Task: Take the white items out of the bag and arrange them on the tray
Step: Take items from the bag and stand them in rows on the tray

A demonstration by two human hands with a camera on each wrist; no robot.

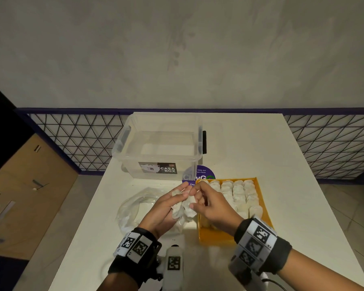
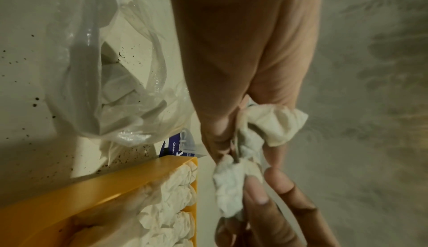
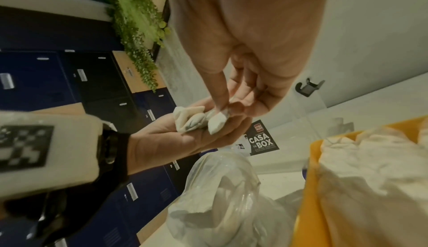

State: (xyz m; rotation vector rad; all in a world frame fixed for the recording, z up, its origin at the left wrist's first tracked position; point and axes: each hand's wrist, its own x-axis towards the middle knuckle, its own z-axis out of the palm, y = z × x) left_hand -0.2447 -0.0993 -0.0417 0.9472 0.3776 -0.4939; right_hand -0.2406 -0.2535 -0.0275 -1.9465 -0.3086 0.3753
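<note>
Above the table, between bag and tray, my left hand (image 1: pixel 182 193) cups a small bunch of crumpled white items (image 1: pixel 180 208), thumb pressed on them. My right hand (image 1: pixel 194 199) pinches one of these white items (image 3: pixel 216 122) between thumb and forefinger; the fingertips (image 2: pixel 261 196) show in the left wrist view. The yellow tray (image 1: pixel 263 203) lies to the right, holding several rows of white items (image 1: pixel 239 195). The clear plastic bag (image 1: pixel 135 206) sits crumpled under my left hand, with more white items (image 2: pixel 120 93) inside.
A clear lidless storage box (image 1: pixel 160 143) labelled CASA BOX stands behind the bag. A purple round sticker (image 1: pixel 200 173) lies between box and tray. A white marker-tagged device (image 1: pixel 173 263) is at the table's front edge. A wire-mesh railing (image 1: pixel 82 141) runs behind the table.
</note>
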